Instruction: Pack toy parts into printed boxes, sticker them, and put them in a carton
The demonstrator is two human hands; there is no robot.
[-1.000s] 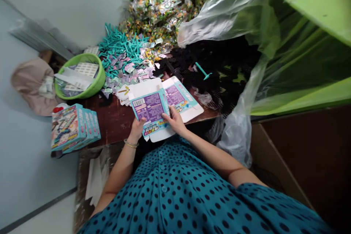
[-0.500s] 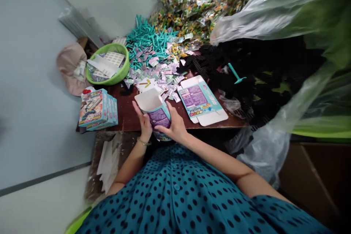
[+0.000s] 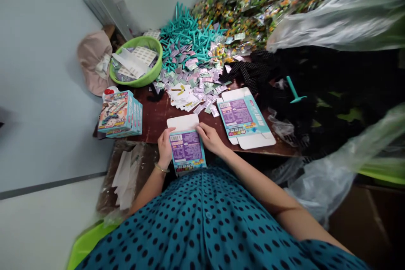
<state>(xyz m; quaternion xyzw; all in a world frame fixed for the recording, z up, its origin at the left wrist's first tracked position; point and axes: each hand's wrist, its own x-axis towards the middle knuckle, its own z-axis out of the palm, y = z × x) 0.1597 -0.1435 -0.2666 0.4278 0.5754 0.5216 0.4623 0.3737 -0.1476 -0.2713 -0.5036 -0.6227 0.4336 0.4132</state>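
Observation:
Between my two hands is a purple and teal carton [image 3: 187,148], its printed panel facing up and a white flap standing out at the far end. My left hand [image 3: 165,147] grips its left edge near the flap. On the opposite edge, my right hand [image 3: 210,137] pinches the carton by its upper right corner. The carton's lower end rests close against my shirt. Just right of my right hand, a flattened carton [image 3: 243,116] of the same print lies on the table with its white flaps spread.
Several filled boxes [image 3: 118,114] stand at the table's left. Behind are a green basket [image 3: 155,74] with paper sheets, teal sticks [image 3: 186,36], small sachets [image 3: 205,86], cards [image 3: 182,97] and bagged colourful pieces [image 3: 234,12]. Black pieces and a teal pickaxe-shaped piece [image 3: 295,93] lie right, near clear plastic [image 3: 332,181].
The carton was squeezed open into a rounded tube; now its panel looks flat and faces up. Both hands have shifted to its sides near the flap. The view has turned slightly left.

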